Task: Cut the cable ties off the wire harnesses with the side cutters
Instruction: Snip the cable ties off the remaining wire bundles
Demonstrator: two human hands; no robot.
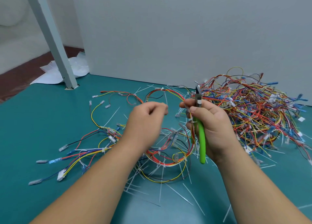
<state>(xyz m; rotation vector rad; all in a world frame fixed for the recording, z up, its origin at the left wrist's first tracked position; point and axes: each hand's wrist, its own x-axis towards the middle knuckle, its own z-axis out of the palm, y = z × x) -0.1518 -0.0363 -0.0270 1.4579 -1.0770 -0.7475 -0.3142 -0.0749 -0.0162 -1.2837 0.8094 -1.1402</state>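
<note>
My right hand (212, 127) grips the green-handled side cutters (201, 139), jaws pointing up and away, and also holds a strand of a wire harness (168, 158) against the handles. That harness hangs from the hand in red, yellow and black loops down to the teal table, with white cable ties on it. My left hand (145, 122) hovers to the left of the cutters, blurred, with its fingers curled; I cannot make out anything in it.
A big tangled heap of harnesses (253, 115) lies at the right against the grey wall. Looser harnesses (94, 149) spread at the left. Cut white ties (177, 193) litter the teal table (42, 122). A grey post (55, 46) stands at the back left.
</note>
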